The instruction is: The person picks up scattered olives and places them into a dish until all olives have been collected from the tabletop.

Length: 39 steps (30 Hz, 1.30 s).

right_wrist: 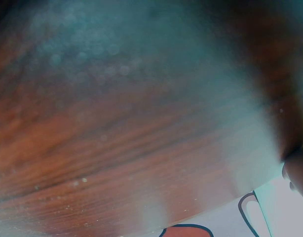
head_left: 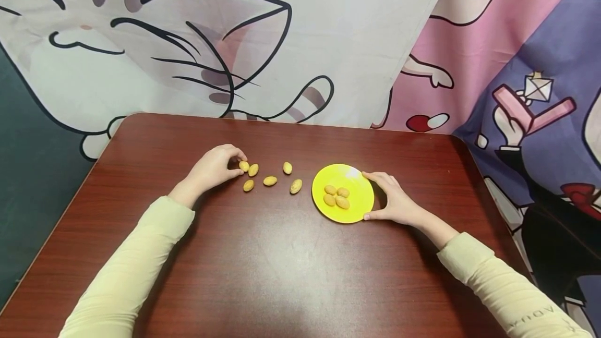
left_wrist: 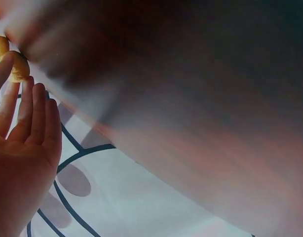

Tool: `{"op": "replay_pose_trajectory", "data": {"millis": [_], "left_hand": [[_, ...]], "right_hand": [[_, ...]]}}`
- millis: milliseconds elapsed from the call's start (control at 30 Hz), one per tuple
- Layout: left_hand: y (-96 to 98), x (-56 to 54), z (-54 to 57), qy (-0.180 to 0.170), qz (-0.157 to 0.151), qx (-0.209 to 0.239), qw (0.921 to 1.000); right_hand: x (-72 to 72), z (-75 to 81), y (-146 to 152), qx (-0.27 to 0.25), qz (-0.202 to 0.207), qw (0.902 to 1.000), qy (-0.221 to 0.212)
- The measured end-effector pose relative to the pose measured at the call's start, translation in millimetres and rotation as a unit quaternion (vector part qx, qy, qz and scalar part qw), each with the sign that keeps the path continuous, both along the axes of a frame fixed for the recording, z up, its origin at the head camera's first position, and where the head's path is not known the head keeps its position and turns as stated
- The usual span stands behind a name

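At the left of the group, my left hand [head_left: 217,165] pinches a small yellow oval fruit [head_left: 244,166] between thumb and fingertips. The same fruit [left_wrist: 19,67] shows at the thumb tip in the left wrist view, with another beside it. Several like it lie loose on the table, among them one fruit [head_left: 269,181] in the middle and one fruit [head_left: 296,186] near the plate. My right hand [head_left: 393,201] grips the right rim of a round yellow plate [head_left: 347,169], fingers at the far side and thumb at the near side. Several such fruits [head_left: 343,202] sit clustered on it.
The dark red-brown wooden table [head_left: 263,275] has rounded far corners. Behind it hangs a white cloth [head_left: 357,40] with a cartoon cat, next to a pink and purple printed cloth [head_left: 512,51]. In the right wrist view mostly blurred tabletop [right_wrist: 117,148] shows.
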<state>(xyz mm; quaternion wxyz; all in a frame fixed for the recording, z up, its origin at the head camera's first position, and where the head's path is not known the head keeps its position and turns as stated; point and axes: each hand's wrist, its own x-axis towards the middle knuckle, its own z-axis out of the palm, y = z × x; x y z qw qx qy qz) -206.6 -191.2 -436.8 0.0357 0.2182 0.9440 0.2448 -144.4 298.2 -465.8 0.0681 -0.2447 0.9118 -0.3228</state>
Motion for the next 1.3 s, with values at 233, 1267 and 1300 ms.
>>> {"op": "replay_pose_trajectory", "data": {"millis": [233, 1267, 1300], "left_hand": [[-0.5, -0.7, 0.3, 0.002, 0.000, 0.000, 1.0000], [44.8, 7.0, 9.2, 0.058, -0.020, 0.059, 0.9964], [47.7, 7.0, 9.5, 0.057, -0.022, 0.061, 0.9963]], "right_hand": [[0.4, -0.1, -0.6, -0.006, 0.000, 1.0000, 0.004], [-0.2, -1.8, 0.5, -0.005, 0.001, 1.0000, 0.001], [-0.2, -1.9, 0.6, -0.005, 0.000, 1.0000, 0.001]]}}
